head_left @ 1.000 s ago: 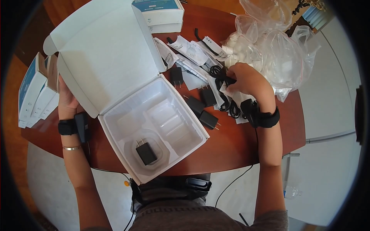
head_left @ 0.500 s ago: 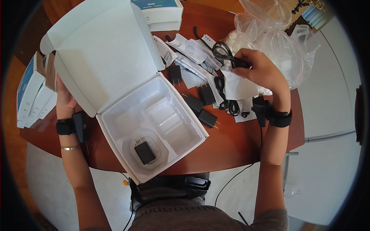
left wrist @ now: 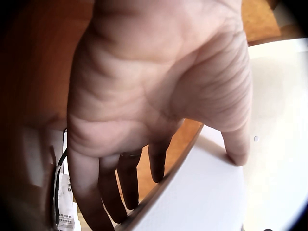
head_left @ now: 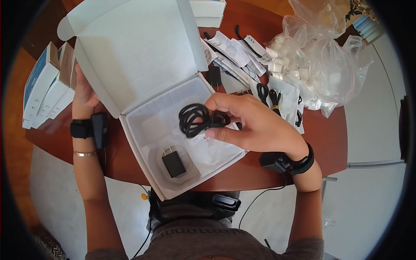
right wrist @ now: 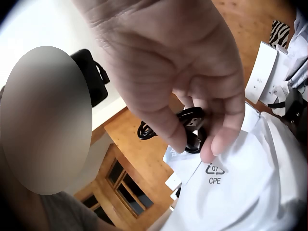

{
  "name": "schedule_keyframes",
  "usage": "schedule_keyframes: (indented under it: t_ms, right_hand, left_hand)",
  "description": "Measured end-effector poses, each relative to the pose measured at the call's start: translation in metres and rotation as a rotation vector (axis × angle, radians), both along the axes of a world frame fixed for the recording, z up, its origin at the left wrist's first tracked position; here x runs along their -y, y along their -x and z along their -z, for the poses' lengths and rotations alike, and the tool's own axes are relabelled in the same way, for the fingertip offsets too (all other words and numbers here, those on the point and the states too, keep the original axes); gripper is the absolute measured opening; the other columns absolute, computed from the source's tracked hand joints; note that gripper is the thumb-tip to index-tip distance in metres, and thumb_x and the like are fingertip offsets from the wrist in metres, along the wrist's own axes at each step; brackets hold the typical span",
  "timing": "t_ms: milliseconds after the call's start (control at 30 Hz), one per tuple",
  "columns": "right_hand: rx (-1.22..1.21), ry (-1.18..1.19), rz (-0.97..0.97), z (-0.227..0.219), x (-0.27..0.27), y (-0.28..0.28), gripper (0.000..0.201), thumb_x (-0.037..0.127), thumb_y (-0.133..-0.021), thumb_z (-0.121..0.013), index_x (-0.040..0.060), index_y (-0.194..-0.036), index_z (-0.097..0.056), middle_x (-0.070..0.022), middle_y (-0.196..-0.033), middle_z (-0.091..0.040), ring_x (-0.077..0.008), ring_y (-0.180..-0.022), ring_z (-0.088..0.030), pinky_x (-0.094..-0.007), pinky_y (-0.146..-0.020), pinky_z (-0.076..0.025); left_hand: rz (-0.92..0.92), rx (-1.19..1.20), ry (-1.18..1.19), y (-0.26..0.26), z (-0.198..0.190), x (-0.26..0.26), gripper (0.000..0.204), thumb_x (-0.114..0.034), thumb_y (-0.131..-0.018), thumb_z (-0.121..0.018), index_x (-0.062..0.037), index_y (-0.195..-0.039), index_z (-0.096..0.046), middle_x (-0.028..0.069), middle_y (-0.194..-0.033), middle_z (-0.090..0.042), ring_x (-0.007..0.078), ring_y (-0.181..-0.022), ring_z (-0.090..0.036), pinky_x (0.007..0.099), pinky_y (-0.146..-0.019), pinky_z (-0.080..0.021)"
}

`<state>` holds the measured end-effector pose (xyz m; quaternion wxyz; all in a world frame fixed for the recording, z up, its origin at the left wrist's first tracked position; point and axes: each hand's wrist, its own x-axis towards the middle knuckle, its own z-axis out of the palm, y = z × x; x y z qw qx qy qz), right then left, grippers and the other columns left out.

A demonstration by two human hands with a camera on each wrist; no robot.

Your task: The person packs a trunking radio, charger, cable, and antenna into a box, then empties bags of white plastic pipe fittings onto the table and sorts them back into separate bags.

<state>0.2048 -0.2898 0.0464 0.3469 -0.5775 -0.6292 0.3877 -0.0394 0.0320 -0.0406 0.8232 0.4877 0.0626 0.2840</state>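
A coiled black cable (head_left: 193,121) is pinched between the thumb and fingers of my right hand (head_left: 249,119), over the tray of an open white box (head_left: 141,173). A USB plug shows among the coils in the right wrist view. Under the same fingertips hangs a white plastic bag (right wrist: 226,192) marked CPE, reaching into the tray's right part. One black charger (head_left: 173,164) lies in the tray's near compartment, prongs pointing away. My left hand (head_left: 86,89) grips the side of the raised box lid (head_left: 138,52), its thumb (left wrist: 236,149) on one face and its fingers beyond the edge.
Blue-and-white boxes (head_left: 50,97) stand at the left, and more white boxes (head_left: 209,15) at the back. Leaflets (head_left: 232,50), a charger (head_left: 214,76) and coiled cables (head_left: 274,99) lie right of the box. Clear bags (head_left: 325,65) of white pieces fill the back right.
My right hand has lifted a coiled cable and a white bag from the pile and carried them left over the tray. The left hand keeps its hold on the lid.
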Motion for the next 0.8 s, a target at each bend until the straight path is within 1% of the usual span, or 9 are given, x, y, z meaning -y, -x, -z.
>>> schedule_keyframes:
  t_ms: [167,267,300,367,400,467,600,733,800]
  right_hand:
    - [0.011,-0.22,0.103,0.011,0.0,-0.002,0.026,0.005,-0.078,-0.07,0.0019,-0.099,-0.055,-0.009,-0.091,-0.057,-0.0185,-0.066,-0.055,-0.0276,-0.06,-0.048]
    - [-0.119,0.013,0.241,-0.008,0.005,0.001,0.02,0.004,-0.078,-0.068,-0.0018,-0.092,-0.056,-0.0093,-0.076,-0.059,-0.0175,-0.062,-0.057,-0.0275,-0.057,-0.046]
    - [-0.119,0.014,0.24,-0.013,0.007,0.001,0.02,0.004,-0.078,-0.068,-0.0018,-0.092,-0.056,-0.0093,-0.076,-0.059,-0.0175,-0.062,-0.057,-0.0275,-0.057,-0.046]
    - [0.043,0.201,0.116,-0.017,0.011,0.001,0.016,-0.003,-0.08,-0.064,0.0016,-0.093,-0.055,0.0007,-0.065,-0.053,-0.0067,-0.057,-0.053,-0.0219,-0.053,-0.043]
    - [0.162,0.123,0.066,-0.015,0.013,0.003,0.012,0.001,-0.081,-0.064,0.0008,-0.09,-0.056,-0.0003,-0.062,-0.053,-0.0066,-0.052,-0.052,-0.0224,-0.05,-0.04]
    - [0.296,0.003,0.125,0.007,0.017,0.009,0.016,0.005,-0.077,-0.067,-0.0008,-0.089,-0.058,-0.0088,-0.065,-0.057,-0.0197,-0.054,-0.057,-0.0299,-0.053,-0.043]
    - [0.511,-0.152,0.15,0.013,0.022,0.019,0.017,0.009,-0.075,-0.069,-0.0017,-0.086,-0.061,-0.0135,-0.073,-0.057,-0.0327,-0.059,-0.056,-0.0372,-0.057,-0.046]
    - [0.652,-0.062,0.291,-0.008,0.026,0.034,0.017,0.015,-0.079,-0.068,-0.0016,-0.08,-0.064,-0.0126,-0.075,-0.055,-0.0314,-0.061,-0.057,-0.038,-0.057,-0.046]
    - [0.821,0.129,0.303,-0.013,0.027,0.039,0.026,0.025,-0.082,-0.067,0.0,-0.077,-0.066,-0.0118,-0.074,-0.053,-0.0299,-0.064,-0.058,-0.0381,-0.057,-0.046]
  left_hand:
    - [0.207,0.105,0.123,0.001,0.003,-0.006,0.081,-0.063,-0.074,-0.067,-0.0086,-0.131,-0.047,0.0075,-0.122,-0.057,0.0223,-0.107,-0.058,0.037,-0.087,-0.053]
    - [0.008,-0.001,-0.064,0.002,0.007,-0.006,0.078,-0.061,-0.08,-0.06,-0.0088,-0.135,-0.043,0.0085,-0.122,-0.057,0.0197,-0.103,-0.062,0.0284,-0.067,-0.058]
    - [0.134,0.051,-0.01,0.003,0.009,-0.011,0.077,-0.061,-0.08,-0.059,-0.0089,-0.135,-0.043,0.0086,-0.122,-0.058,0.0197,-0.103,-0.062,0.0285,-0.067,-0.058]
    - [0.26,0.103,0.043,0.002,0.007,-0.011,0.077,-0.061,-0.081,-0.059,-0.009,-0.135,-0.043,0.0088,-0.122,-0.058,0.0197,-0.103,-0.062,0.0287,-0.068,-0.058]
    - [0.165,0.063,-0.002,0.003,0.007,-0.008,0.076,-0.061,-0.081,-0.059,-0.009,-0.135,-0.043,0.0087,-0.122,-0.057,0.0197,-0.104,-0.061,0.0289,-0.069,-0.058]
    - [0.072,0.023,-0.049,0.0,0.005,-0.003,0.076,-0.06,-0.081,-0.059,-0.009,-0.135,-0.043,0.0087,-0.123,-0.057,0.0196,-0.105,-0.061,0.0291,-0.07,-0.058]
    - [0.103,0.09,-0.051,-0.001,0.003,-0.002,0.074,-0.059,-0.083,-0.058,-0.0092,-0.135,-0.042,0.0086,-0.125,-0.056,0.0204,-0.108,-0.059,0.0315,-0.076,-0.057]
    - [0.094,0.095,-0.06,-0.002,0.003,0.0,0.073,-0.058,-0.084,-0.058,-0.0095,-0.136,-0.041,0.0087,-0.126,-0.055,0.021,-0.109,-0.059,0.0323,-0.078,-0.057]
    - [0.064,0.079,-0.058,-0.001,0.003,0.001,0.073,-0.058,-0.084,-0.058,-0.0096,-0.136,-0.041,0.0088,-0.127,-0.055,0.0211,-0.11,-0.059,0.0322,-0.077,-0.057]
